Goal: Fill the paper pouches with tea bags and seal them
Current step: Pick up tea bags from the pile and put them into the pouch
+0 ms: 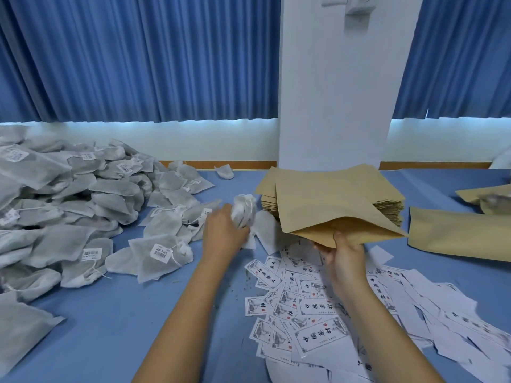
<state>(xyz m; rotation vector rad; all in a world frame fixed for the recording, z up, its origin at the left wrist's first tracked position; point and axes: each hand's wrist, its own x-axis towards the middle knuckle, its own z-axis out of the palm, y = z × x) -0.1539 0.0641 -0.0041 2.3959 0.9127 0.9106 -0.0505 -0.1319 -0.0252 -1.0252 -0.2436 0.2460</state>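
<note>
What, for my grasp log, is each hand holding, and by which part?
The left hand grips a bundle of tea bags around its lower half; right hand pinches an open paper pouch by the near edge of its mouth.

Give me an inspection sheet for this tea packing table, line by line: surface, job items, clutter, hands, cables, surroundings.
Surface: blue table, with dark crumbs beside the labels.
Job's things: heap of tea bags on the left; stack of flat pouches at the back; open pouch held over it; more pouches lying at right.
Clutter: printed labels scattered loosely at front right.
Grippers: left hand grips a bunch of tea bags; right hand pinches the open pouch's lower edge.
Cables: nothing seen.
Surroundings: blue curtains and a white pillar behind the table.
</note>
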